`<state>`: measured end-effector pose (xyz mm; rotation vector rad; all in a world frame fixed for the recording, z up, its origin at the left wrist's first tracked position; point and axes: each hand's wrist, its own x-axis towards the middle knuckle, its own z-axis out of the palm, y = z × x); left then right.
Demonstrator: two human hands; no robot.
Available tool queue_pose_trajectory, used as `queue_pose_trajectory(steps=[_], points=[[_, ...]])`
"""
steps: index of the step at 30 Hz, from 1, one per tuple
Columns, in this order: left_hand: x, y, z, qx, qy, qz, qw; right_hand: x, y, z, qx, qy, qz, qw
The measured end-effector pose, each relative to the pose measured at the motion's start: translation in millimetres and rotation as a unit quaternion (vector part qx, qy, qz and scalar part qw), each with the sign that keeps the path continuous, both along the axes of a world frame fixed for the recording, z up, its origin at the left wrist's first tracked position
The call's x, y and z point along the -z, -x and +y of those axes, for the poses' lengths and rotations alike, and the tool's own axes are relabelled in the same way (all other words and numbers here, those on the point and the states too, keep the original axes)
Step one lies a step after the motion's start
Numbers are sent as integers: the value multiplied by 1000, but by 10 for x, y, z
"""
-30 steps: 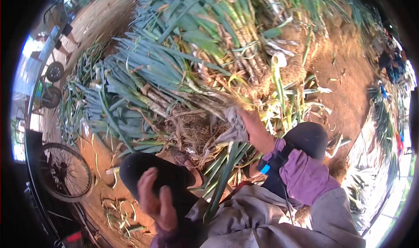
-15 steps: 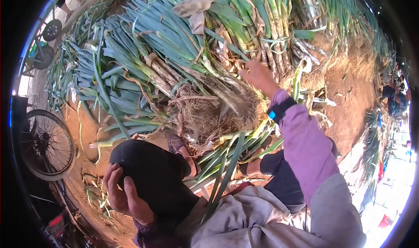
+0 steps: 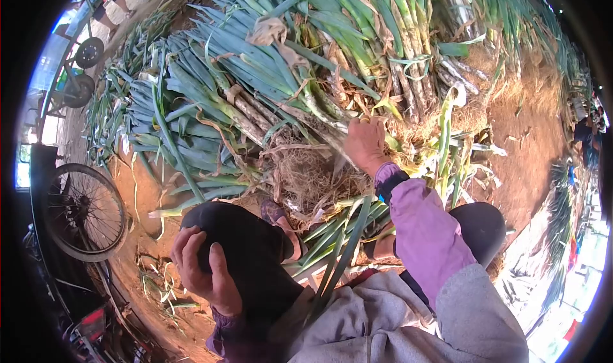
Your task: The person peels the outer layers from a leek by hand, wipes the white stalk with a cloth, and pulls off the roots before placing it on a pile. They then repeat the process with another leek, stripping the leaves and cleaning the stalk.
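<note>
My right hand (image 3: 365, 144) is closed over the pale lower stalks of the leeks (image 3: 322, 125), just above their roots; the palm side is hidden. A brown tangle of roots (image 3: 306, 171) lies below and left of it. My left hand (image 3: 207, 270) hovers by my left knee, fingers curved and apart, holding nothing. Loose green leaves (image 3: 345, 235) lie between my legs, some across my lap.
A large heap of leeks (image 3: 191, 88) spreads across the ground ahead, with a crumpled brown cloth-like piece (image 3: 268, 32) on top. Trimmed yellowish leaves (image 3: 447, 133) lie right of my hand. A bicycle wheel (image 3: 86, 213) stands at left. More leeks (image 3: 555, 229) lie far right.
My right hand has come down and slightly left onto the leek stalks, near their roots. My left hand stays open by the knee. The whole view has shifted a little.
</note>
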<state>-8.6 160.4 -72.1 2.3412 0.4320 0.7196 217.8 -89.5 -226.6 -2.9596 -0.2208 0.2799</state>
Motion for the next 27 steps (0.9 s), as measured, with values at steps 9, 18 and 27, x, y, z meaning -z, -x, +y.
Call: queue_pose_trajectory(steps=[9,18,27], points=[[23,-37,-38,14,-6,-12,1000,-430,-332,-702,15,-308,-94,947],[-3,-2,-27,35,-32,-21,999,-659,-327,-925,25,-454,9,891],[-35,-132,-265,98,-49,-44,993,-1411,356,-1250,-83,-266,-103,955]])
